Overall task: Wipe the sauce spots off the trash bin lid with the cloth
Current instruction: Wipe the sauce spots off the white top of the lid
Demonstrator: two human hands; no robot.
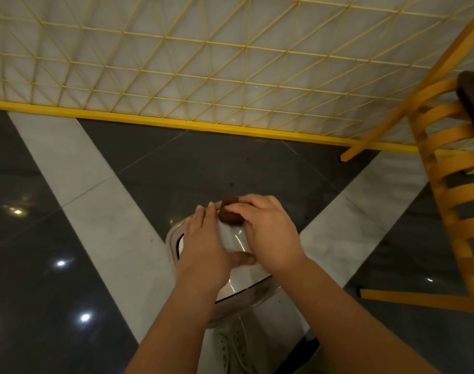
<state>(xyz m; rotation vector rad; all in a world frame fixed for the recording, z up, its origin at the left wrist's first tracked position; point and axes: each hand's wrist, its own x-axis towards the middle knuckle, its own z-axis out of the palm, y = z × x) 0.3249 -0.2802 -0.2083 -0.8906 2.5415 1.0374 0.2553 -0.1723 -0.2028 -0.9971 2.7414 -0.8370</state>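
Hands over bin lid point(238, 282), low and centre, above the floor point(68, 265). Lid white and glossy, with a dark line round its edge, set in a clear or pale rim; blurred, so sauce spots not discernible. Left hand point(203, 244) laid on the lid's left part, fingers fairly straight and pointing away, thumb point(244, 259) stretched right across the lid surface, pressing rather than gripping. Right hand point(265, 228) at the lid's far edge, fingers curled down over the cloth point(229, 211), a small brown wad bunched under the fingertips and touching the lid near its far rim. Cloth just beside the left fingertips, between the two hands. Both forearms bare, entering from the bottom.

Under the lid, toward the bottom edge, a pale shoe point(236, 346) with perforated pattern. Floor polished, dark grey tiles crossed by broad white bands that meet in a V near the bin, with bright light reflections at left. Beyond, a yellow rail point(149, 121) along the base of a white panel covered by a yellow lattice point(203, 63) of thin lines. At right, a yellow wooden chair point(451, 184) with curved slats, tilted in the wide-angle view, a dark cushion point(473, 98) at its upper part, one leg reaching to the rail.
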